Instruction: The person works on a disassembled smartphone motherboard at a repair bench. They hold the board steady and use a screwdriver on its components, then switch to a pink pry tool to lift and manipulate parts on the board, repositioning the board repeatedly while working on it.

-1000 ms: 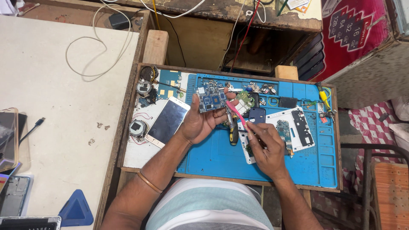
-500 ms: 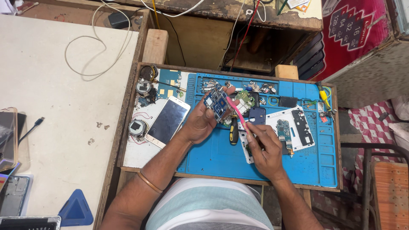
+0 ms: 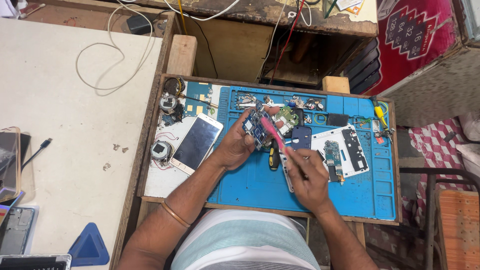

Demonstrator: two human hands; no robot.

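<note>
Left hand (image 3: pixel 235 145) grips the small blue circuit board (image 3: pixel 257 129) tilted up so the right hand's (image 3: pixel 310 180) pinched pink brush (image 3: pixel 274 134) reaches it above the blue silicone mat (image 3: pixel 250 185).

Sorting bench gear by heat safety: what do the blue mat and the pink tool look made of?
The blue mat looks like matte silicone or rubber: moulded compartments, no glare. The pink tool in the right hand appears glossy plastic, though that is uncertain. It touches the circuit board held by the left hand.

Dark-screened white phone (image 3: pixel 196 143) left of blue mat (image 3: pixel 310 195); red sign (image 3: pixel 415 37) top right.
</note>
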